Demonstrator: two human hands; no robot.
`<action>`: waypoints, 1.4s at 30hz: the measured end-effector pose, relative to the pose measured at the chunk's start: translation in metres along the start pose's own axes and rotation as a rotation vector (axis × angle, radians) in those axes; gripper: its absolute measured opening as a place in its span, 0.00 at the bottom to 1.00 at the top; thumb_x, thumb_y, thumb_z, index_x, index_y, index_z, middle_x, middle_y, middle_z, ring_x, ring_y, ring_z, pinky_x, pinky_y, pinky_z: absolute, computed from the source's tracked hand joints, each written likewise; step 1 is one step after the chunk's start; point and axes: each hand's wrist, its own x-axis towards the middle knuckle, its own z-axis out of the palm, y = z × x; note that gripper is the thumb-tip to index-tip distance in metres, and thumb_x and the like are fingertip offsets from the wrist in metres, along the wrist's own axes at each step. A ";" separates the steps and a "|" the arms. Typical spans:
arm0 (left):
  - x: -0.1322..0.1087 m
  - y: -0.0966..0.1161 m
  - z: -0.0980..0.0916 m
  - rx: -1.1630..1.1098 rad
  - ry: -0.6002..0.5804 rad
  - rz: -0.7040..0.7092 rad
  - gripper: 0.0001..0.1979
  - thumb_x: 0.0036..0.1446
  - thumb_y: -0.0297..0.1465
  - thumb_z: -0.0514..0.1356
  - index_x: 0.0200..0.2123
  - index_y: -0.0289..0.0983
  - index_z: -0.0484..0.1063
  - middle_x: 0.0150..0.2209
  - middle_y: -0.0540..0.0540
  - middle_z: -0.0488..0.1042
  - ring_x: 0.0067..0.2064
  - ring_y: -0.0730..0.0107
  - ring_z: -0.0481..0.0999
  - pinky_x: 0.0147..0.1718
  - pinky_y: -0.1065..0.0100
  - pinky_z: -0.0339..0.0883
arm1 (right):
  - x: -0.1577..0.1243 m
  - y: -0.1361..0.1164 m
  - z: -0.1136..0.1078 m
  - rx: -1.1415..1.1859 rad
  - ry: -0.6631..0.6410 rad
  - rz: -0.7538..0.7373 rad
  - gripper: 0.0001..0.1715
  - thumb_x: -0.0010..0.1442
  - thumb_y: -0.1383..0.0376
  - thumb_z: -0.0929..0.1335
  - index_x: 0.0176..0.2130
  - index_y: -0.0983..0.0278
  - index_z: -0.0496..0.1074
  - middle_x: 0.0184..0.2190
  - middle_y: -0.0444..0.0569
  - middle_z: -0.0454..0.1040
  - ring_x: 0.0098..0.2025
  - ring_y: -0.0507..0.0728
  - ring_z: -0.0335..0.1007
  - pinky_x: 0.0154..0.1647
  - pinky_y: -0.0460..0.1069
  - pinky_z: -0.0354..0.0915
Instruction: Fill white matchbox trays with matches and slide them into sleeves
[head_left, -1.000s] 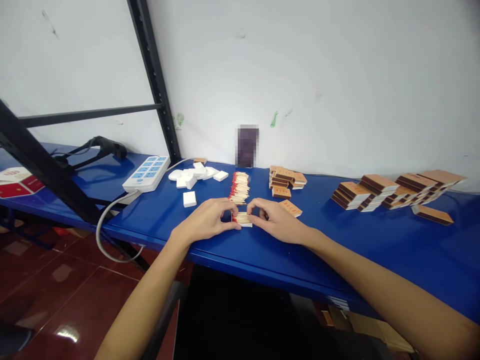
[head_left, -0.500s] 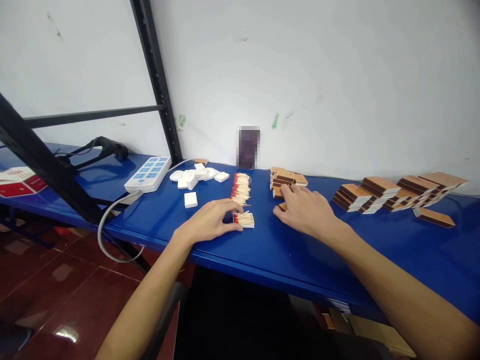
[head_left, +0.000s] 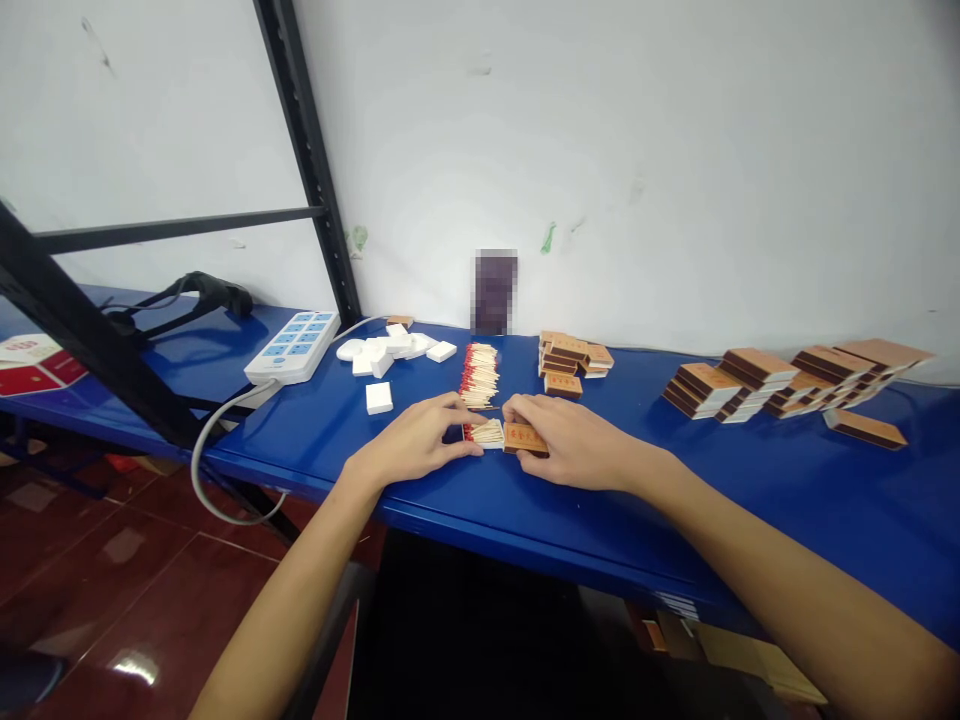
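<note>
the person's left hand [head_left: 412,440] is curled part-way closed, thumb and fingers gripping the left end of a small white tray [head_left: 493,446] that lies on the blue table [head_left: 637,530] near its front edge. matches [head_left: 486,432] fill the tray, red heads toward the left hand. the right hand [head_left: 581,442] pinches a brown matchbox sleeve [head_left: 523,438] between thumb and fingers, lined up at the tray's right end; whether the tray's tip is inside it cannot be told. just behind the tray lies a long pile of loose matches [head_left: 480,376]. white trays [head_left: 381,352] are heaped to the left of that pile, brown sleeves [head_left: 566,350] to its right, and stacked matchboxes [head_left: 705,380] stand farther right.
</note>
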 end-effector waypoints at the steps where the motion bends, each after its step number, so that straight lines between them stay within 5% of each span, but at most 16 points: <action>1: 0.000 0.000 0.000 0.005 -0.006 0.005 0.19 0.62 0.40 0.58 0.54 0.42 0.72 0.44 0.45 0.71 0.44 0.63 0.72 0.43 0.66 0.65 | 0.000 0.001 0.002 0.012 0.009 -0.003 0.15 0.57 0.62 0.64 0.45 0.61 0.62 0.40 0.51 0.72 0.39 0.59 0.68 0.38 0.51 0.60; 21: 0.001 -0.007 0.003 0.036 0.068 0.055 0.14 0.59 0.40 0.62 0.43 0.38 0.78 0.42 0.46 0.77 0.40 0.66 0.76 0.40 0.68 0.65 | 0.003 0.008 0.007 0.083 0.058 -0.010 0.17 0.56 0.63 0.66 0.47 0.61 0.64 0.40 0.51 0.70 0.42 0.60 0.65 0.41 0.53 0.62; 33: 0.001 -0.007 0.004 -0.029 0.093 0.019 0.14 0.56 0.37 0.65 0.44 0.37 0.76 0.38 0.48 0.78 0.34 0.70 0.75 0.36 0.69 0.66 | 0.002 0.010 0.007 0.192 0.075 -0.055 0.13 0.59 0.62 0.67 0.45 0.59 0.65 0.41 0.49 0.72 0.43 0.59 0.65 0.40 0.52 0.62; 42: 0.001 0.002 0.001 -0.253 0.076 0.004 0.25 0.51 0.35 0.68 0.53 0.40 0.72 0.40 0.48 0.79 0.40 0.67 0.77 0.43 0.67 0.70 | 0.006 0.001 0.018 0.289 0.100 -0.076 0.13 0.60 0.60 0.68 0.45 0.60 0.66 0.41 0.49 0.72 0.43 0.58 0.67 0.43 0.53 0.64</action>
